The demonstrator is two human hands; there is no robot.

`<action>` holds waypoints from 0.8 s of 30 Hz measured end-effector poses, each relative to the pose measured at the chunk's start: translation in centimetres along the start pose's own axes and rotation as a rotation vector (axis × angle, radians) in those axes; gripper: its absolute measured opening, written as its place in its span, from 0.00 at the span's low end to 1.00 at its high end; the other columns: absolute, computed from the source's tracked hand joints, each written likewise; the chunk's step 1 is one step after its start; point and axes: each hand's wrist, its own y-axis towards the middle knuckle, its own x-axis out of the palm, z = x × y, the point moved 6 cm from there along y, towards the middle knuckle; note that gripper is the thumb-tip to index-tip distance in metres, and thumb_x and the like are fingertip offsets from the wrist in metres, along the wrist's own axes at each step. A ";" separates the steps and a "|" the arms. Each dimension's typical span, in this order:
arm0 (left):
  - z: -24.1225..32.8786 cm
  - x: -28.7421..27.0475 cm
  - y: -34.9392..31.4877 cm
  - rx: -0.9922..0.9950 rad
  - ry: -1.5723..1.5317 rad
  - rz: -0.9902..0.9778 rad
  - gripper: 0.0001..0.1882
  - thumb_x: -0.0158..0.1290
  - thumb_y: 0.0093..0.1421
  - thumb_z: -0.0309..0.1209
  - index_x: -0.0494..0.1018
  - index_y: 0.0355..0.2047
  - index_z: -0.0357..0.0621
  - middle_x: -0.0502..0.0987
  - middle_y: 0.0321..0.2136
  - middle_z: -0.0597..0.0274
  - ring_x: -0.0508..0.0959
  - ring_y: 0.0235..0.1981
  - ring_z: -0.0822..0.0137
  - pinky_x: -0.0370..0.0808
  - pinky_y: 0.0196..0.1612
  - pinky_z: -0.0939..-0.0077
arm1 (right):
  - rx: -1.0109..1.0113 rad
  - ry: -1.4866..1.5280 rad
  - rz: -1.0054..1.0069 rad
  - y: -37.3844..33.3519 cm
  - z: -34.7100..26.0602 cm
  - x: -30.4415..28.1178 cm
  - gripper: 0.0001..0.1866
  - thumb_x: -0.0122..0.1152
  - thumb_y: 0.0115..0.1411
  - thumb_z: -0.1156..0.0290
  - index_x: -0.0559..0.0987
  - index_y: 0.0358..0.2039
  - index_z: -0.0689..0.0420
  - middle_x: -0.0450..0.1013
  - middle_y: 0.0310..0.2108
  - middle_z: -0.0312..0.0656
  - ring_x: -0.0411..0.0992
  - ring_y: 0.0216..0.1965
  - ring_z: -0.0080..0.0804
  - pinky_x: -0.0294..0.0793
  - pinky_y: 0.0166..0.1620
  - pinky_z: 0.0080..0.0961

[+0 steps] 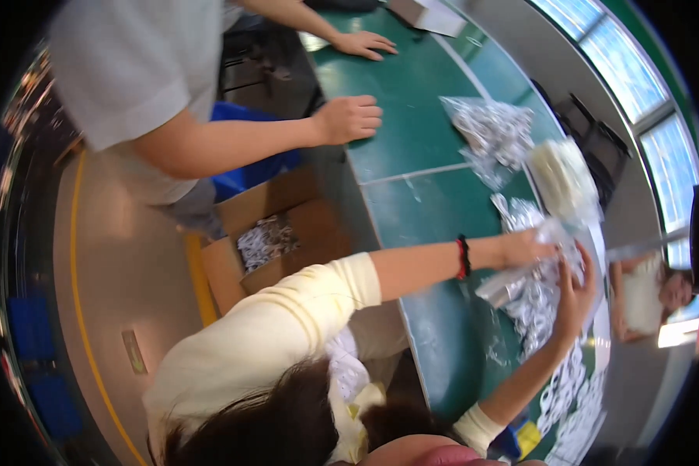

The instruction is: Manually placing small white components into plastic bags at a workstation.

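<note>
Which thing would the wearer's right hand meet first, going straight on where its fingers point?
The right hand would likely meet the clear plastic just ahead first; the pale wrapped bundle seems next, though depth is unclear.

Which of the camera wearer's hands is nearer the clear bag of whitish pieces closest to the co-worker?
Left. The left hand is below the clear bag in the picture, apart from it; the right hand is even lower and farther right.
</note>
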 end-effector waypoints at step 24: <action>0.1 -0.1 0.1 -0.182 0.053 0.035 0.18 0.43 0.63 0.36 0.62 0.50 0.40 0.74 0.37 0.57 0.78 0.32 0.65 0.77 0.32 0.73 | -0.389 -0.058 0.392 -1.4 -4.9 -4.4 0.09 0.58 0.55 0.76 0.80 0.37 0.58 0.75 0.33 0.37 0.68 0.29 0.17 0.63 0.29 0.13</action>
